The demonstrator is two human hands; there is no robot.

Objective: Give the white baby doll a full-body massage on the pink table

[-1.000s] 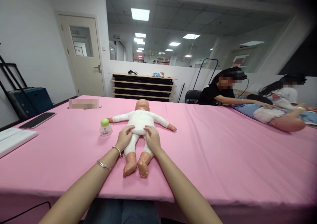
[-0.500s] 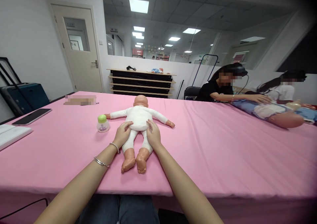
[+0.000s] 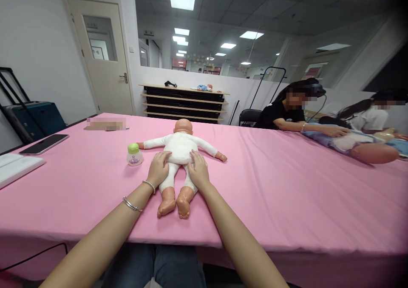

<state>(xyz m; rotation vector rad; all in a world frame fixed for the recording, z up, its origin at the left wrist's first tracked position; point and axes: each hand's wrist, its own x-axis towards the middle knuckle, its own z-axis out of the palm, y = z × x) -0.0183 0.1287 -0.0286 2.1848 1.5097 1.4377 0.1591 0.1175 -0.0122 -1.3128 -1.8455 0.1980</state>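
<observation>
A baby doll (image 3: 181, 148) in a white cloth body lies on the pink-covered table (image 3: 255, 194), its head away from me and its feet toward me. My left hand (image 3: 159, 167) rests on the left side of its hips, fingers spread over the cloth. On the other side, my right hand (image 3: 199, 169) lies on the right hip and upper thigh, its fingers also apart. Neither hand grips the doll. Just left of the doll's hand stands a small clear bottle (image 3: 134, 155) with a green lid.
At the left are a dark tablet (image 3: 44, 144), a white box (image 3: 19, 169) and a blurred flat item (image 3: 106, 124). Toward the right, a person in black (image 3: 287, 109) touches another doll (image 3: 372, 152). A second person in white (image 3: 371, 114) sits beyond.
The view has shifted slightly. My hands stay at the doll's hips, with small shifts of the fingers. The other person's hand has moved a little on the other doll.
</observation>
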